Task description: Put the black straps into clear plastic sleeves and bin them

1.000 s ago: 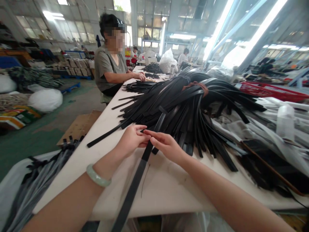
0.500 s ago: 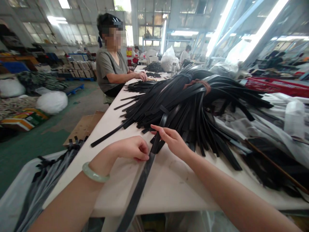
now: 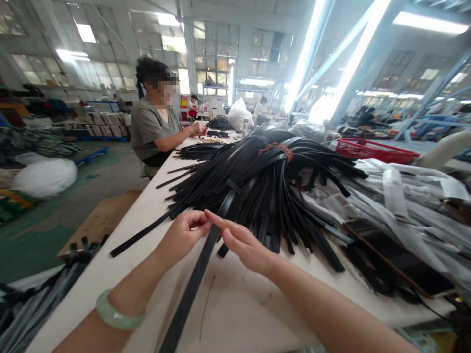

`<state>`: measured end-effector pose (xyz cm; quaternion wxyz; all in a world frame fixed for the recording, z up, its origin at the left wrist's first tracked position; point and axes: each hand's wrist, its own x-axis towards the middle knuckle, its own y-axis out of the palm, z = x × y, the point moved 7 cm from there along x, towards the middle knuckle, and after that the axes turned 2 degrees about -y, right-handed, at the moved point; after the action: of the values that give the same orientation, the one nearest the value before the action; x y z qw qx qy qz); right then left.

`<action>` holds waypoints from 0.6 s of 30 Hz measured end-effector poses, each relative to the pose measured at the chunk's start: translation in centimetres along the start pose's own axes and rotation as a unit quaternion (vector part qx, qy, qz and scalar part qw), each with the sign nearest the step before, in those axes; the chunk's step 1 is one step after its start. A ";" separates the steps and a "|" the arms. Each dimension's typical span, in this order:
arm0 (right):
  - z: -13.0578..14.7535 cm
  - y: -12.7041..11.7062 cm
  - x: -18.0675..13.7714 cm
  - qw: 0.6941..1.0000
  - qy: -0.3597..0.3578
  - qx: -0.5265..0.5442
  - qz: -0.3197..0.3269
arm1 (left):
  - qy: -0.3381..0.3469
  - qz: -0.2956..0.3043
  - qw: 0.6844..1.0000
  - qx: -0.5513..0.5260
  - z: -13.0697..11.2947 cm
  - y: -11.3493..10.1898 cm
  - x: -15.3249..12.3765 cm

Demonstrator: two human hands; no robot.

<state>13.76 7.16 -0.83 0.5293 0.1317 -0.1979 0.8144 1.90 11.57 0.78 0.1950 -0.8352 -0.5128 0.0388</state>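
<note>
It's a wkshp: strap pile (image 3: 253,179), strip lights (image 3: 430,22), prob. workers (image 3: 193,109) in bg.

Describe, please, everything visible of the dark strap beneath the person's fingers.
The strap is long, narrow, flat, nearly black and leather-like in look. It slants across the table, its near end cut off by the picture's lower edge; its far part seems to run onto the heap of black straps. The left hand and right hand meet over it, seemingly touching and partly hiding it.
</note>
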 end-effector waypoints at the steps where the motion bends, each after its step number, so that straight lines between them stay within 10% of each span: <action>1: -0.1 -0.3 0.1 1.000 0.006 0.016 -0.007 | -0.001 -0.005 1.000 0.009 0.0 -0.1 0.0; 8: -1.6 -6.4 0.9 0.974 0.026 0.113 -0.197 | -0.031 0.043 0.998 0.037 0.4 1.1 -0.4; 18: -0.8 -0.4 0.0 0.989 0.023 0.129 -0.063 | -0.016 -0.068 0.997 0.029 1.1 -0.5 -0.1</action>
<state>14.11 7.66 -1.48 0.5622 0.1923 -0.0708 0.8012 1.13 12.02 -0.08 0.2130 -0.7919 -0.5698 0.0537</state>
